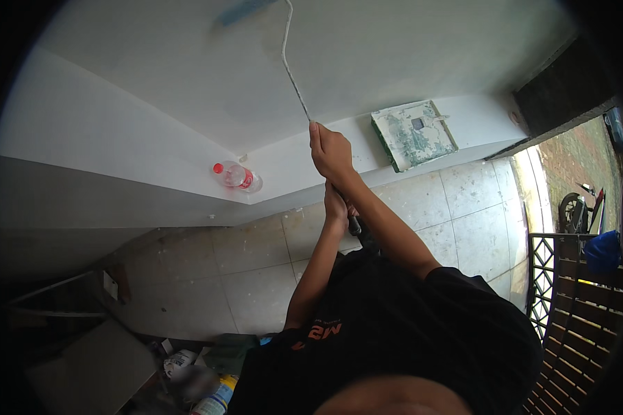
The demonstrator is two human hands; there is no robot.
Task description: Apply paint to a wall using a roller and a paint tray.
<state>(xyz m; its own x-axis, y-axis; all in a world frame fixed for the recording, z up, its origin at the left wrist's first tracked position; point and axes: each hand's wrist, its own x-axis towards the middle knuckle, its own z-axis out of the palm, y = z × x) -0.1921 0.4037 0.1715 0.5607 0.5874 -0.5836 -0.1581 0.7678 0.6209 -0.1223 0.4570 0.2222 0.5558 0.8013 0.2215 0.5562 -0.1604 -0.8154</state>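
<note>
My right hand (332,150) is closed around a long-handled tool, with a thin, bent, white-coated metal rod (286,57) rising from it past the top edge. It resembles a paint roller's frame, but its far end is out of view. Just below, my left hand (337,205) grips the dark handle (354,226), whose lower end shows beside the palm. To the right of my hands, a green paint tray (415,136) crusted with whitish paint rests on the white ledge (361,142). A clear plastic bottle (239,177) with a red cap stands at the ledge's left corner.
A white wall (394,52) with a blue patch (246,11) is in front. Spattered floor tiles (254,270) lie below the ledge. Bags and containers (213,399) are at lower left, near a grey panel (98,363). A slatted gate (581,311) and a motorbike wheel (571,212) are at right.
</note>
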